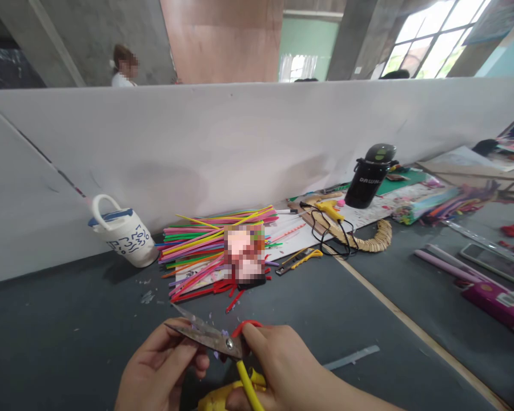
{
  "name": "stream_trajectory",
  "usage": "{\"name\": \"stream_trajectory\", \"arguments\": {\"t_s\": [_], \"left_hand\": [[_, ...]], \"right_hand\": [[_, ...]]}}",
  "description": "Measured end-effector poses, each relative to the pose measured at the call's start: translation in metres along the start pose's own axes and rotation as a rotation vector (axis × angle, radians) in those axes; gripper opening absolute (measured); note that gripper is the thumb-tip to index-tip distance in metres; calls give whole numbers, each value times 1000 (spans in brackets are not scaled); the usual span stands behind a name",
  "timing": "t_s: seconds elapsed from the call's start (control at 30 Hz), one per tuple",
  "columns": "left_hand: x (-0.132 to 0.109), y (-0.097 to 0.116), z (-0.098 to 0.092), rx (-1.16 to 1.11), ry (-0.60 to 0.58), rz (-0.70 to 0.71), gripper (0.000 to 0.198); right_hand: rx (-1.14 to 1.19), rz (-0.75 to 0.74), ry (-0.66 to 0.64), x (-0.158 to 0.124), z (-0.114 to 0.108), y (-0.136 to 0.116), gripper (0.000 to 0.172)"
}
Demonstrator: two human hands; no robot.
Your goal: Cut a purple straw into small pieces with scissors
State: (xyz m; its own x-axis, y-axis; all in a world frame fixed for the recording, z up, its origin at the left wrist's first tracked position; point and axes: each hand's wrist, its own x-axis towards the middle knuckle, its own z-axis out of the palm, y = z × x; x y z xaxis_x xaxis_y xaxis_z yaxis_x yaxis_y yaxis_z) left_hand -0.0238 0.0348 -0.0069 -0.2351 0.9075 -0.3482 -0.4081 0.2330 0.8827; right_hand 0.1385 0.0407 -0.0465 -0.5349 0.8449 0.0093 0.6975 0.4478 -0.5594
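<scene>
Grey worktop [68, 319] runs under us, backed by a long white partition [240, 137]; beyond it, concrete pillars, a bright window and the head of another person [124, 65] at upper left.

Our right hand [291, 371] sits low in the frame, its fingers [257, 342] curled through the red handle of a pair of scissors [214, 337]; the blades are parted a little and point left, tilted slightly upward; the hand is closed on the scissors. A yellow stick [248, 388] slants down from under the pivot, against this hand; whether the fingers also grip it we cannot tell.

Our left hand [163, 365] lies just beside the blades, fingers bent inward and pinched near the lower blade; what they pinch is hidden; a small lilac scrap shows at the pivot.

Farther up the worktop, well apart from both hands: a fan of coloured sticks [209, 240] in a loose heap, with a blurred patch over part of it; a white mug with blue writing [124, 231] to its left, tilted; a yellow utility knife [300, 260] to its right; a yellow glue gun [329, 211] with a black cord; a curved row of wooden pegs [368, 240]; a black flask [370, 177] near the partition. A pale strip [351, 357] lies on the worktop, right of our hands.
</scene>
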Motion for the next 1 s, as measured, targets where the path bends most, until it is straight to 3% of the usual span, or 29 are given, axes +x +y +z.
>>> {"name": "stream_trajectory", "arguments": {"t_s": [0.3, 0.43, 1.0], "left_hand": [[-6, -3, 6, -69, 51, 102, 14], [-5, -3, 2, -28, -5, 128, 10], [-4, -2, 4, -19, -4, 132, 10]], "right_hand": [[-53, 9, 154, -5, -2, 0, 44], [-43, 36, 140, -5, -2, -1, 44], [-73, 43, 96, -6, 0, -1, 39]]}}
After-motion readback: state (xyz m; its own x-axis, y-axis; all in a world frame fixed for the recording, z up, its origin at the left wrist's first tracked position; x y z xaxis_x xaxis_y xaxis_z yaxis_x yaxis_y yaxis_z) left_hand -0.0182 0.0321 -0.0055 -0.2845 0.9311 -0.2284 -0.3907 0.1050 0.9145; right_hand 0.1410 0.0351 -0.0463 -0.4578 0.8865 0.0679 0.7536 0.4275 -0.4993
